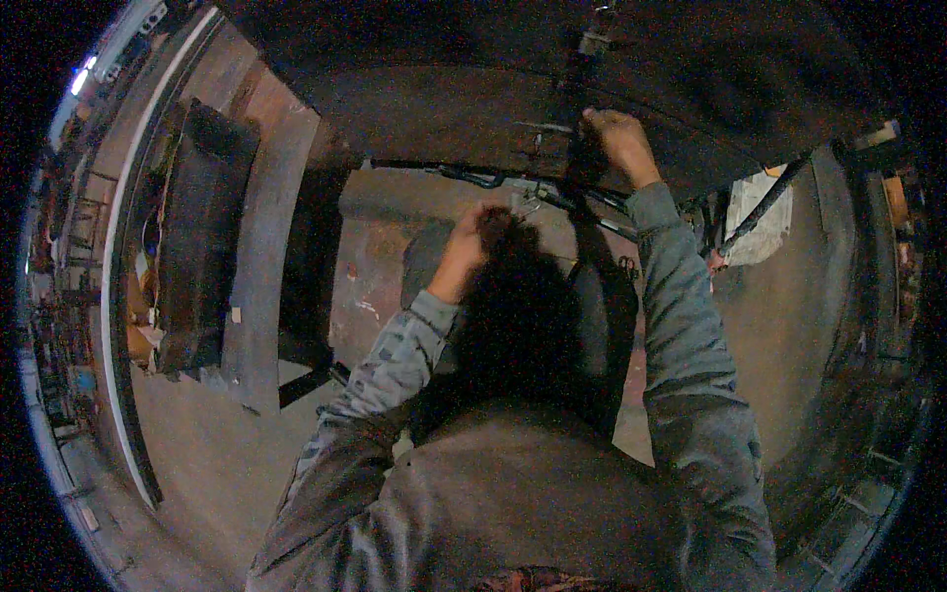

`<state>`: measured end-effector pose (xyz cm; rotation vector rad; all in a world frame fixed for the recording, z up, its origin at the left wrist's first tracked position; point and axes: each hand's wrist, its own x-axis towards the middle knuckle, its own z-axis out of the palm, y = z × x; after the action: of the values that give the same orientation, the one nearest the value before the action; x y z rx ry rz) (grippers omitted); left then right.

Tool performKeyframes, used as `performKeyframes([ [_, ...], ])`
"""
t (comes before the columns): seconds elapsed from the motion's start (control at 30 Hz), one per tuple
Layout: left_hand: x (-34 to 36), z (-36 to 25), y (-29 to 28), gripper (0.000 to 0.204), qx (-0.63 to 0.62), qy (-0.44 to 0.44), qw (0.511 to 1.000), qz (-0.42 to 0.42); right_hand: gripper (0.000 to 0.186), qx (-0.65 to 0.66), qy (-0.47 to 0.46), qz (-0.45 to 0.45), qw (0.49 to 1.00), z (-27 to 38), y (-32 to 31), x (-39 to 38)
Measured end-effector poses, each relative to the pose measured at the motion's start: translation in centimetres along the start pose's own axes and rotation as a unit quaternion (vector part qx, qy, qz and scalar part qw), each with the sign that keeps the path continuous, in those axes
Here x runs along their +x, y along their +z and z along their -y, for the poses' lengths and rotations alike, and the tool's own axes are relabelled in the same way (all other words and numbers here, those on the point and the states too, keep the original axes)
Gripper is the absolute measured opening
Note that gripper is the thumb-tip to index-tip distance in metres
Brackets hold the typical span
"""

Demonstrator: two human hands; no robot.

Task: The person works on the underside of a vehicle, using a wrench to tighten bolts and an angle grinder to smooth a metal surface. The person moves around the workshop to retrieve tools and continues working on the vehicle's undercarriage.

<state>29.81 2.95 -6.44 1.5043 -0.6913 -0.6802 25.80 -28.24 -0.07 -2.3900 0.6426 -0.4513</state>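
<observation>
A dark overhead panel [710, 89] fills the upper middle, with a dark vertical strip and small metal fittings [594, 41] on it. My right hand [619, 138] is raised against this strip, fingers curled; what they hold is hidden. Lower and leftward, my left hand [473, 242] has its fingers curled in shadow near a horizontal rod with hoses and metal joints [469, 176]; I cannot make out what, if anything, it grips. My grey-sleeved forearms rise from the lower edge, either side of my dark-clothed body.
A dark board or box [197, 247] rests on a grey plank surface [258, 266] at the left, beside a long pale rail [110, 296]. Shelving with clutter [84, 296] lines the far left. At the right, a pale sheet [752, 202] lies behind a slanting dark bar [764, 212].
</observation>
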Motion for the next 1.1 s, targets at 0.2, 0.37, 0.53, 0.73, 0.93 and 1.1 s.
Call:
performKeyframes([
  [0.2, 8.0, 0.9, 2.6, 0.029, -0.219, 0.03, 0.975, 0.016, 0.042, 0.287, 0.26, 0.257, 0.886, 3.4, 2.7, -5.2],
  [0.37, 10.0, 2.3, 2.4, 0.034, -0.041, 0.075, 0.996, -0.006, 0.029, 0.394, 0.252, 0.177, 0.866, 3.0, 5.7, -6.6],
  [0.53, 10.6, 2.2, 3.8, 0.037, 0.074, 0.034, 0.997, -0.01, 0.021, 0.227, 0.116, 0.128, 0.958, -6.9, 10.7, -4.5],
  [0.73, 13.4, 5.9, 3.3, 0.04, 0.183, -0.006, 0.981, -0.064, 0.023, 0.312, 0.201, 0.133, 0.919, -2.6, 8.7, -3.8],
  [0.93, 13.6, 5.4, 3.5, 0.036, 0.213, -0.013, 0.97, -0.118, 0.022, 0.46, 0.27, -0.009, 0.846, -1.2, 11.9, -3.9],
  [1.1, 13.0, 4.1, 2.9, 0.033, 0.326, 0.07, 0.929, -0.161, 0.021, 0.418, 0.281, -0.031, 0.863, -1.3, 13.8, -2.8],
])
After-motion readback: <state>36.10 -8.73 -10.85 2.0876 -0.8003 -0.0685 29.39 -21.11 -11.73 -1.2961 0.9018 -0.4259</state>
